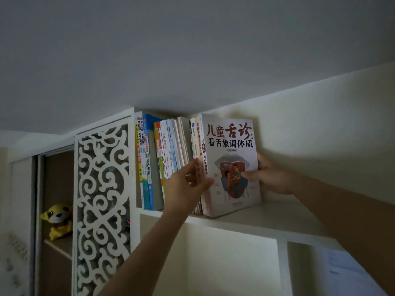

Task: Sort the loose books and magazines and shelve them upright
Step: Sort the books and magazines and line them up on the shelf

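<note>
A row of books stands upright on the top white shelf, close under the ceiling. At the row's right end is a small bundle whose outermost grey book shows red and black Chinese title characters and a drawing. My left hand grips the spines of this bundle from the left, fingers wrapped around them. My right hand presses on the grey book's cover and far edge from the right. The bundle stands upright on the shelf, with a narrow gap to the books on its left.
A white fretwork panel borders the shelf on the left. Beyond it, a yellow plush toy sits in a darker cabinet. Below the shelf are white compartments; the right one holds a sheet of paper. Right of the grey book the shelf board is bare.
</note>
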Demonstrator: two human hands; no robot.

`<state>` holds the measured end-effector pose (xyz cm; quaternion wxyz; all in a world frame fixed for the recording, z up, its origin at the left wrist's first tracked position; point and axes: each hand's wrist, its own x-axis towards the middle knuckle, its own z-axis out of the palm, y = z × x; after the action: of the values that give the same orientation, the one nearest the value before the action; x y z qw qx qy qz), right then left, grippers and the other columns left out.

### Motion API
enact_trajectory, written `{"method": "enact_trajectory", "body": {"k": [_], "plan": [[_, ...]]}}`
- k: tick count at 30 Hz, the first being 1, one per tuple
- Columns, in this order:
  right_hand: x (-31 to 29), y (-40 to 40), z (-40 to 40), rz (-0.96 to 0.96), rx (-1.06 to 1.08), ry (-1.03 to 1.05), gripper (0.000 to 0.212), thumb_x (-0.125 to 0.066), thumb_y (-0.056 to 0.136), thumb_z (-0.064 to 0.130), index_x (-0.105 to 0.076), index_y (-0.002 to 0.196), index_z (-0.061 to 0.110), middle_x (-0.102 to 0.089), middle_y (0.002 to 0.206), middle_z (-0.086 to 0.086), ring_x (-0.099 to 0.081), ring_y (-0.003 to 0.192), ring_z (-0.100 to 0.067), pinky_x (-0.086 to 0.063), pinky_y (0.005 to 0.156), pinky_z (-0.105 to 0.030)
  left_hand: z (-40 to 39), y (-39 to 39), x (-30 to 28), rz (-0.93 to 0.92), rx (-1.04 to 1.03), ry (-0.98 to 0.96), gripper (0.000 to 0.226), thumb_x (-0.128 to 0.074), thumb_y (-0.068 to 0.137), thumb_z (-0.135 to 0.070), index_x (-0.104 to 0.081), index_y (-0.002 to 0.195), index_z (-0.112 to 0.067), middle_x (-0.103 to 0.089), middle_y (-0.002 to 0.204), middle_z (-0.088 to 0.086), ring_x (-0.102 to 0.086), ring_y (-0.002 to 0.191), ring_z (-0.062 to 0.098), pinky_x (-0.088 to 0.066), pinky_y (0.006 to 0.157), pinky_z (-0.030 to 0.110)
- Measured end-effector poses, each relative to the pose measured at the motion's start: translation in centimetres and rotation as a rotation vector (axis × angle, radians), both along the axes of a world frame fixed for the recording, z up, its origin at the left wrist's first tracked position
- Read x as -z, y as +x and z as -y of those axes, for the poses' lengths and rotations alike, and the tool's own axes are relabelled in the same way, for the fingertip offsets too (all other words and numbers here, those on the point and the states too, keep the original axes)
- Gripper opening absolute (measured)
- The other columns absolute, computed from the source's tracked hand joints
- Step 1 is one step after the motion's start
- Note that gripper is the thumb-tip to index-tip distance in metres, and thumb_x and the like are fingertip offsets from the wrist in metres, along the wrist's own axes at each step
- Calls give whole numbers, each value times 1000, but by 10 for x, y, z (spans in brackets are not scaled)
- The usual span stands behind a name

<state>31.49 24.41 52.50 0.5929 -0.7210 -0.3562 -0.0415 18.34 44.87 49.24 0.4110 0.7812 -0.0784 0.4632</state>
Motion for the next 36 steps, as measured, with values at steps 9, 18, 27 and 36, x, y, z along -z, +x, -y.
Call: {"method": "enact_trajectory", "body": {"k": [9,18,27,36], "plan": [[2,-23,-14,204,344,-425,93,-87,66,30,-33,141,21,-54,127,-2,-57,117,-21,-53,88,-32,-9,14,24,178,-151,92,55,-83,67,-35,-67,117,-19,-64,107,-5,-63,92,6,-59,78,26],[37,-59,-46,256,201,-524,137,-81,43,67,6,147,43,-55,131,15,-55,121,-13,-48,101,-35,7,9,36,220,-188,90,52,-87,65,-20,-67,112,-16,-69,104,0,-65,90,12,-59,78,30],[38,-56,-53,200,277,-494,144,-83,50,61,17,150,32,-47,141,10,-47,129,-17,-43,107,-36,0,13,36,240,-200,211,45,-82,69,-4,-70,113,-11,-70,108,6,-68,94,20,-57,85,34],[38,-58,-63,166,332,-471,132,-84,63,48,11,152,29,-44,145,4,-45,130,-21,-40,104,-29,-1,15,36,247,-245,379,41,-78,72,5,-72,109,-10,-72,97,5,-69,78,15,-48,73,5]]}}
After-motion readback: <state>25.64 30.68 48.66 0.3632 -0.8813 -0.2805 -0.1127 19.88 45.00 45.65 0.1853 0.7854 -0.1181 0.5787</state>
